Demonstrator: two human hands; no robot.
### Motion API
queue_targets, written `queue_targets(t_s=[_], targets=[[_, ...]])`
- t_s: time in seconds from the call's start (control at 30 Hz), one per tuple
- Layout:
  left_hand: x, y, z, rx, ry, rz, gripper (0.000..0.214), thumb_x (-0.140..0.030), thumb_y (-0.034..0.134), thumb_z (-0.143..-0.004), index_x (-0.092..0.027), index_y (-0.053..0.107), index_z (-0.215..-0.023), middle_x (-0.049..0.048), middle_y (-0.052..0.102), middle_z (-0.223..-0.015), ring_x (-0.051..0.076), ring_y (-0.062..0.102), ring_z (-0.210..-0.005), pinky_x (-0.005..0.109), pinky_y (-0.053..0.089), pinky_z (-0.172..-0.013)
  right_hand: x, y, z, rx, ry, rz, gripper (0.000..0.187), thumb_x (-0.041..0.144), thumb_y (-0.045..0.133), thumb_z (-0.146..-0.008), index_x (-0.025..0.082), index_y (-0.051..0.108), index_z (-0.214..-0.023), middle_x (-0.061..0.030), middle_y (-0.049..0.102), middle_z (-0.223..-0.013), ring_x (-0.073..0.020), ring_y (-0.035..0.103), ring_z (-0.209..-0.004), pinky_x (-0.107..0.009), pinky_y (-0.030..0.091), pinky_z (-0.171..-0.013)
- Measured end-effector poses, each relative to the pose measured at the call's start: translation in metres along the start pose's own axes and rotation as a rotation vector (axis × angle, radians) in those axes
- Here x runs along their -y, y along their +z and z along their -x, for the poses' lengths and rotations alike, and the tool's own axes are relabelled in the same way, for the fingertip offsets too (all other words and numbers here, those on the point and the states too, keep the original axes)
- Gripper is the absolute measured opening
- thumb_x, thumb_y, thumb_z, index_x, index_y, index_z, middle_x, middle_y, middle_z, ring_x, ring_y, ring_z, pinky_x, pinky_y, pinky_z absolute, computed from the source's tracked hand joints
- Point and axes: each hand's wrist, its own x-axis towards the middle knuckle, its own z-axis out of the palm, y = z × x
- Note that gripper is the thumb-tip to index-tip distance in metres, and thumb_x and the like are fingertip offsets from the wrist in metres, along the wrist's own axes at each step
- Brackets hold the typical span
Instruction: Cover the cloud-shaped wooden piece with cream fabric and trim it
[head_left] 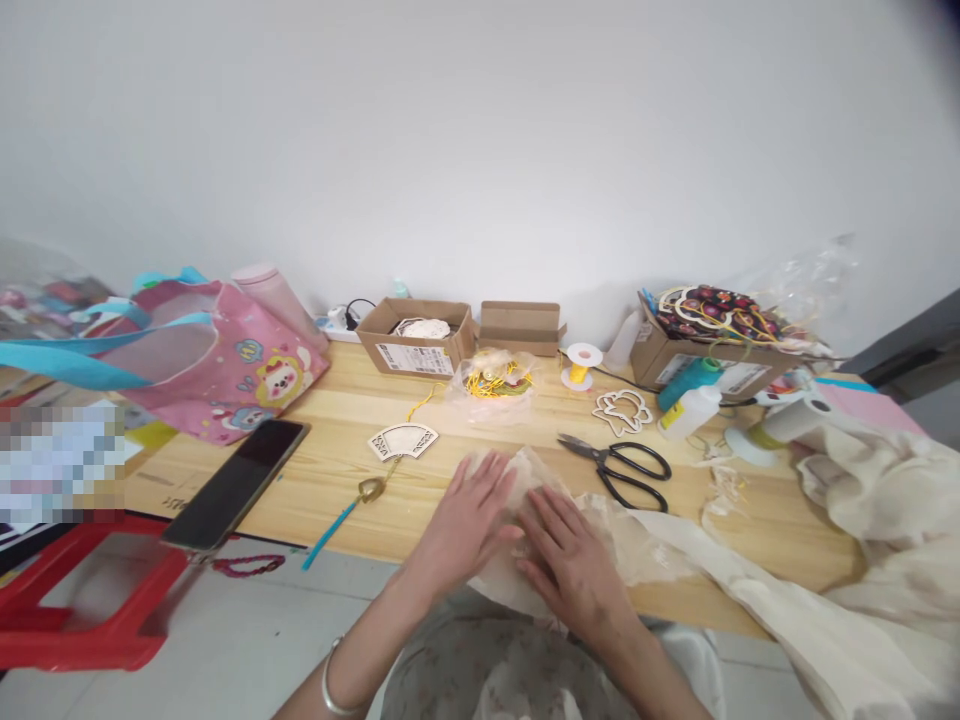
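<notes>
a home craft corner: a light wooden table [337, 470] against a plain white wall [480, 150], crowded with black-handled scissors [622, 468], a yellow thread spool [582, 364], open brown cardboard boxes [416, 337] and a pink cartoon-print tote bag [225, 360].

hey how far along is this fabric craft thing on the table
Early, it seems. Done: a fan-shaped wooden cutout with a tassel lies finished-looking on the table. In hand: the left hand and right hand press flat on sheer cream fabric. Left: the scissors lie untouched beside it; a bare cutout waits.
</notes>
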Motion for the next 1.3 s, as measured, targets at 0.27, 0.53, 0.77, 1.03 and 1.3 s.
queue_targets(t_s=[0.27, 0.53, 0.77, 1.03, 1.3], targets=[[-0.013, -0.044, 0.033, -0.663, -0.063, 0.172, 0.015, -0.013, 0.045, -0.077, -0.018, 0.058, -0.082, 0.006, 0.06, -0.076, 0.02, 0.054, -0.078, 0.051, 0.034, -0.086, 0.002, -0.015, 0.014, -0.382, 0.017, -0.252, 0.016, 0.007, 0.049, -0.075, 0.017, 0.05, -0.062, -0.0012, 0.053, -0.055, -0.0145, 0.045, -0.061, -0.032, 0.039, -0.062], [-0.033, -0.014, 0.04, -0.613, 0.005, 0.36, 0.033, 0.0, 0.051, -0.068, -0.018, 0.031, -0.048, -0.0067, 0.028, -0.041, 0.009, 0.024, -0.042, 0.027, 0.016, -0.045, 0.001, -0.009, 0.012, -0.351, 0.031, -0.226, 0.033, 0.008, 0.051, -0.076, 0.017, 0.035, -0.049, 0.0027, 0.036, -0.046, -0.0108, 0.03, -0.052, -0.026, 0.024, -0.052], [-0.04, 0.005, 0.04, -0.522, 0.018, 0.437, 0.036, -0.001, 0.051, -0.07, -0.018, 0.027, -0.049, -0.0071, 0.025, -0.042, 0.008, 0.022, -0.041, 0.028, 0.014, -0.046, 0.0, -0.006, 0.011, -0.314, 0.043, -0.205, 0.033, 0.01, 0.051, -0.078, 0.017, 0.036, -0.049, 0.003, 0.037, -0.046, -0.0107, 0.03, -0.052, -0.026, 0.024, -0.053], [-0.042, 0.012, 0.037, -0.475, 0.009, 0.409, 0.036, -0.004, 0.05, -0.073, -0.017, 0.03, -0.046, -0.0068, 0.03, -0.04, 0.007, 0.026, -0.039, 0.027, 0.016, -0.045, -0.001, -0.002, 0.012, -0.3, 0.067, -0.171, 0.033, 0.011, 0.05, -0.08, 0.017, 0.039, -0.049, 0.0027, 0.039, -0.046, -0.0109, 0.033, -0.052, -0.025, 0.025, -0.054], [-0.039, 0.006, 0.033, -0.355, -0.048, 0.292, 0.028, -0.012, 0.05, -0.076, -0.018, 0.044, -0.05, -0.0046, 0.04, -0.042, 0.01, 0.037, -0.041, 0.026, 0.024, -0.043, 0.0, -0.003, 0.01, -0.276, 0.088, -0.176, 0.033, 0.012, 0.049, -0.08, 0.017, 0.041, -0.049, 0.0024, 0.041, -0.047, -0.011, 0.033, -0.052, -0.026, 0.026, -0.054]])
